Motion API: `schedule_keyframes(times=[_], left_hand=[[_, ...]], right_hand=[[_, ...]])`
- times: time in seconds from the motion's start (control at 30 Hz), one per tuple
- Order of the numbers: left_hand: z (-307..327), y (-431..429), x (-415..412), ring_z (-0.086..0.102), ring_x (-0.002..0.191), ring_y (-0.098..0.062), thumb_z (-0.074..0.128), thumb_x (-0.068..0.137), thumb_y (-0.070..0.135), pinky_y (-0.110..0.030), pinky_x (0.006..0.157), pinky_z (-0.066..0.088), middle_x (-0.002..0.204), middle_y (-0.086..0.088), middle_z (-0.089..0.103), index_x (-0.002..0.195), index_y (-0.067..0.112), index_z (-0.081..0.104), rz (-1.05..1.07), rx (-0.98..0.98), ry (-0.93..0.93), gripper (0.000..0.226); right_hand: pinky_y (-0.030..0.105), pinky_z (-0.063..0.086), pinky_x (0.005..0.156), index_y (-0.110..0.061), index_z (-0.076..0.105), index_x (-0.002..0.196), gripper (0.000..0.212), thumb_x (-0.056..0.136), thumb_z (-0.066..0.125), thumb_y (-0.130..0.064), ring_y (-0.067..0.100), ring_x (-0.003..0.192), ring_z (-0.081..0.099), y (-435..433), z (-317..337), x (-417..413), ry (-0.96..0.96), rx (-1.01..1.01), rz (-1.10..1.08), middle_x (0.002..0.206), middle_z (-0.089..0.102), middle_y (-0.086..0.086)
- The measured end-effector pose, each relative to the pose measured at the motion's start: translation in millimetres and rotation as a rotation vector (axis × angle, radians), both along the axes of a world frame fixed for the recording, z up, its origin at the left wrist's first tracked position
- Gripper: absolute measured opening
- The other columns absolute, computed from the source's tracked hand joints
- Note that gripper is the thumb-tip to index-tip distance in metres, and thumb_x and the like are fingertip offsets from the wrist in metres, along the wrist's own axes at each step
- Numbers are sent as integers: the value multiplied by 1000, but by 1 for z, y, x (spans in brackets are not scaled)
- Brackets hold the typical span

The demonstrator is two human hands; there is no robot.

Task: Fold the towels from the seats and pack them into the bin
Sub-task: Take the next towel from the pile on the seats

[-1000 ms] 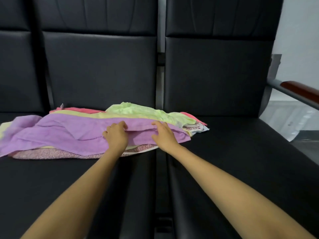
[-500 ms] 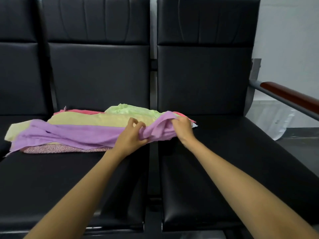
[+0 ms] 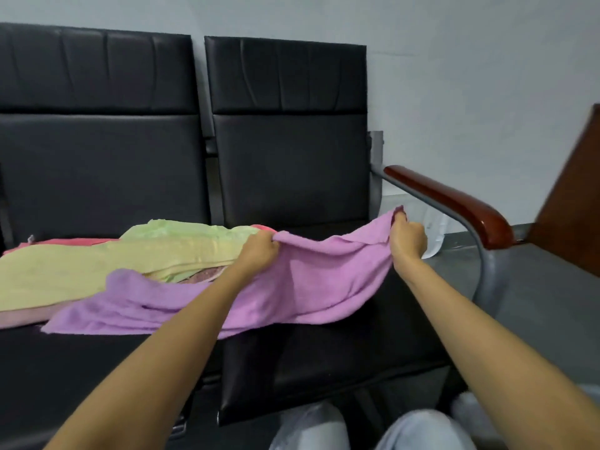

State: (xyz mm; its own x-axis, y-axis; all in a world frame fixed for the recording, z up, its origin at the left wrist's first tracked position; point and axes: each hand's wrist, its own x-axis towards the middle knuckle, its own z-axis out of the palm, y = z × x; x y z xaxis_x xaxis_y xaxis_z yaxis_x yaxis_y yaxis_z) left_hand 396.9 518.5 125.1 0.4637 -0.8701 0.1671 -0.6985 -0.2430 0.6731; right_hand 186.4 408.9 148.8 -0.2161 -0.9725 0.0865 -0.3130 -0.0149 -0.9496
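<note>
A purple towel (image 3: 308, 280) hangs stretched over the right black seat (image 3: 324, 362), its far edge held up. My left hand (image 3: 258, 251) grips that edge near the seat gap, and my right hand (image 3: 406, 240) grips the far right corner, raised over the seat. The towel's left end trails onto the left seat (image 3: 65, 368). Behind it lies a pile of towels: a yellow towel (image 3: 97, 267) on top, a light green towel (image 3: 181, 230), a red towel (image 3: 65, 242) at the back and a pink patterned towel (image 3: 204, 276) underneath. No bin is in view.
A wooden armrest (image 3: 454, 206) on a grey metal frame borders the right seat. A dark brown panel (image 3: 574, 196) stands at the far right. Grey floor lies to the right, and my legs (image 3: 422, 430) show at the bottom edge.
Both hands have lifted the purple towel off the pile and pulled it right, spreading apart: the right hand moved far right over the right seat. The yellow towel is uncovered.
</note>
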Motion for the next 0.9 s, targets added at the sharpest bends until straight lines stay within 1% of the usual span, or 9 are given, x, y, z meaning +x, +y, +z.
schedule_keyframes(times=[0.13, 0.27, 0.4, 0.5, 0.57, 0.6, 0.7, 0.8, 0.9], left_hand=[[27, -24, -77, 54, 69, -14, 35, 96, 16, -25, 59, 41, 72, -2, 59, 70, 16, 58, -66, -95, 516, 35], [21, -46, -100, 58, 95, -19, 40, 96, 20, -27, 80, 44, 100, -9, 64, 94, 10, 62, -276, -47, 968, 24], [-21, -50, -74, 49, 120, -23, 52, 87, 7, -30, 94, 38, 130, -7, 52, 131, 13, 49, -218, 202, 470, 45], [-51, -36, -45, 55, 113, -24, 51, 84, 1, -29, 93, 45, 124, -10, 58, 118, 12, 60, -262, 436, 66, 37], [-64, -24, -25, 54, 109, -19, 58, 83, 15, -28, 95, 46, 123, -4, 56, 119, 18, 59, -315, 562, -41, 37], [-65, -18, -18, 53, 108, -17, 61, 80, 24, -29, 96, 46, 124, -1, 53, 121, 21, 56, -332, 582, -63, 41], [-68, -4, -3, 51, 107, -18, 68, 75, 36, -32, 95, 46, 119, -1, 47, 119, 23, 55, -374, 591, -166, 48], [-70, 2, -1, 55, 94, -24, 59, 86, 25, -31, 79, 43, 103, -9, 58, 96, 12, 58, -289, 424, -329, 16], [-67, -3, -3, 44, 67, -18, 44, 95, 19, -29, 63, 34, 72, -5, 49, 67, 10, 45, -203, 306, -27, 30]], right_hand=[[35, 42, 79, 7, 61, 105, 50, 97, 41, -39, 31, 94, 56, -8, 14, -31, -39, -51, -30, 105, 62, 18], [37, 45, 80, 1, 58, 117, 47, 100, 36, -36, 31, 94, 58, -21, 12, -49, -13, 29, 17, 113, 62, 21], [32, 48, 68, -1, 52, 127, 38, 97, 43, -23, 29, 93, 58, -22, -17, -57, 275, 376, 278, 123, 57, 16], [38, 43, 93, -8, 45, 134, 44, 93, 50, -23, 34, 122, 47, -12, -45, -58, 1075, 309, 335, 136, 45, 18], [47, 31, 106, -21, 33, 142, 55, 91, 52, -25, 37, 135, 28, -6, -60, -53, 1330, 188, 460, 145, 27, 18], [49, 27, 109, -24, 35, 140, 50, 92, 49, -27, 36, 137, 24, -4, -64, -52, 1387, 142, 532, 146, 25, 16], [41, 42, 93, -17, 58, 110, 24, 95, 40, -25, 30, 110, 52, -6, -76, -40, 1324, 48, 646, 123, 54, 11], [34, 42, 72, -11, 52, 82, 15, 95, 46, -16, 27, 82, 56, -1, -74, -35, 1203, -45, 531, 97, 62, 12], [32, 38, 66, -6, 56, 93, 7, 91, 52, -11, 32, 93, 60, 1, -67, -34, 1266, -182, 376, 100, 62, 14]])
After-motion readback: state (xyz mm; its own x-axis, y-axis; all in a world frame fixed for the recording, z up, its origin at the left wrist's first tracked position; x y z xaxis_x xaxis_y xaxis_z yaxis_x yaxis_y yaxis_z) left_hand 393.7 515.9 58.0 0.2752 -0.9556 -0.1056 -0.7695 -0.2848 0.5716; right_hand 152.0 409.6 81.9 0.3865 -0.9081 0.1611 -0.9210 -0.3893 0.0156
